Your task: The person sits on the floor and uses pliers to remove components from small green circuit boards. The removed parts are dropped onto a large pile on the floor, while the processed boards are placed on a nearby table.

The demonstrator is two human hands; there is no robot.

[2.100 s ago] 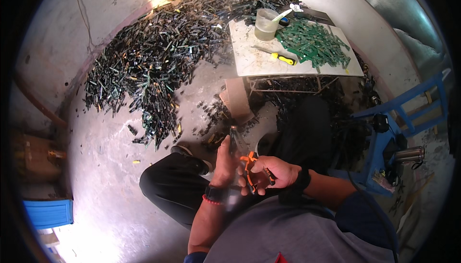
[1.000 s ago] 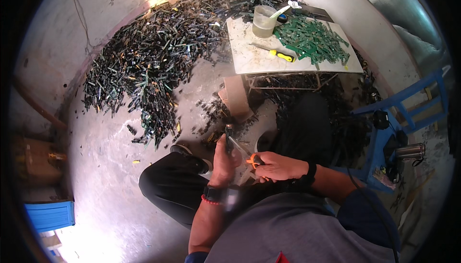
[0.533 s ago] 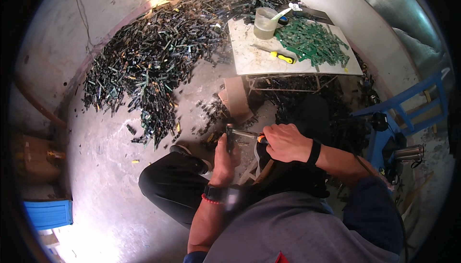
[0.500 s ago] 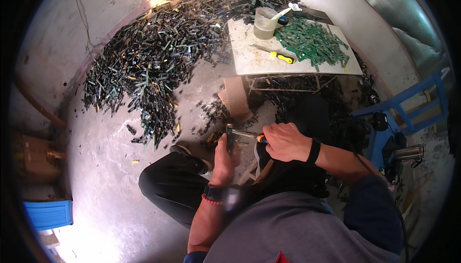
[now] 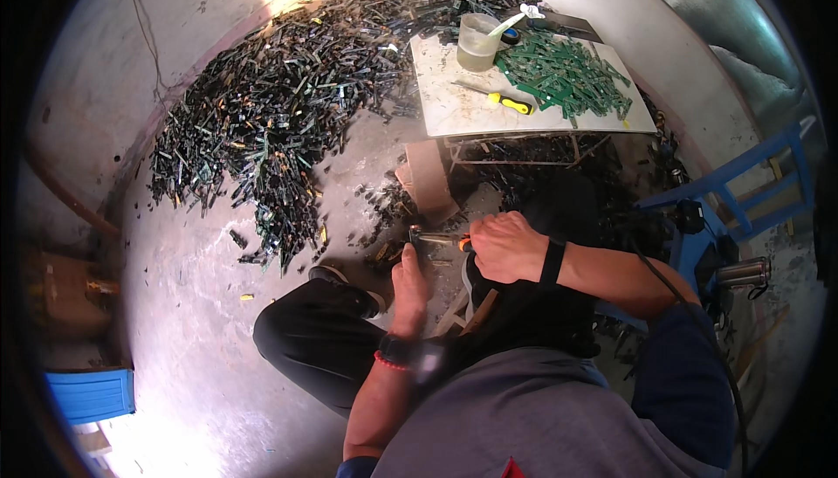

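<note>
My right hand (image 5: 508, 249), a black band at its wrist, is closed around a screwdriver with an orange-and-black handle (image 5: 465, 241). Its metal shaft points left and reaches a small dark strip-shaped piece (image 5: 415, 235). That piece is gripped in my left hand (image 5: 408, 284), thumb along it, though most of it is hidden by the fingers and blur. Both hands are above my lap, over the floor in front of me. Whether the screwdriver tip is inside the piece or only against it cannot be made out.
A large heap of dark strip-shaped pieces (image 5: 279, 116) spreads at the back left. A low white-topped table (image 5: 436, 94) bears green circuit boards (image 5: 567, 76), a cup of liquid (image 5: 477, 46) and a yellow-black screwdriver (image 5: 511, 103). Cardboard (image 5: 429, 183) stands before it; a blue chair (image 5: 742, 190) is at right.
My right hand and the screwdriver have moved a little to the left and up. The dark piece in my left hand has tipped, showing less of its length.
</note>
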